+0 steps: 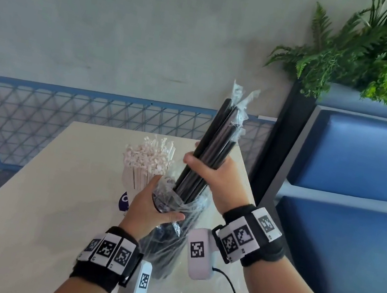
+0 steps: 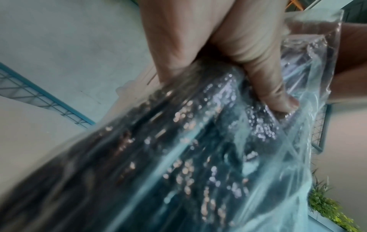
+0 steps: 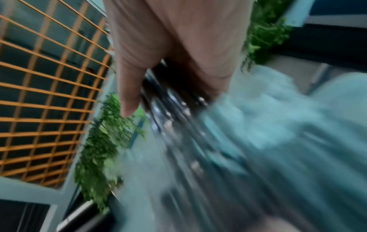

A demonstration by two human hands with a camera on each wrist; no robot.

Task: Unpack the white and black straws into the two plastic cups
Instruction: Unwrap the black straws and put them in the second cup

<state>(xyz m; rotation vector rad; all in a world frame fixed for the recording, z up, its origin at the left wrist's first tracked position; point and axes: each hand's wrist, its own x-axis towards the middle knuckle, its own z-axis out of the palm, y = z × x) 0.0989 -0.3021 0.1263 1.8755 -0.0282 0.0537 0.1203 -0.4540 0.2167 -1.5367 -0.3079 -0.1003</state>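
Observation:
My right hand grips a bundle of black straws, held upright and drawn partly out of a clear plastic bag. My left hand grips the bag near its open mouth; in the left wrist view the thumb presses into the plastic bag over the dark straws. The right wrist view is blurred, showing my right hand curled round the black straws. White wrapped straws stand in a plastic cup behind my left hand. The second cup is hidden.
The pale table stretches left and toward me. A blue mesh railing runs behind it. At the right are a blue padded bench and green plants. A small purple-and-white item sits by the cup.

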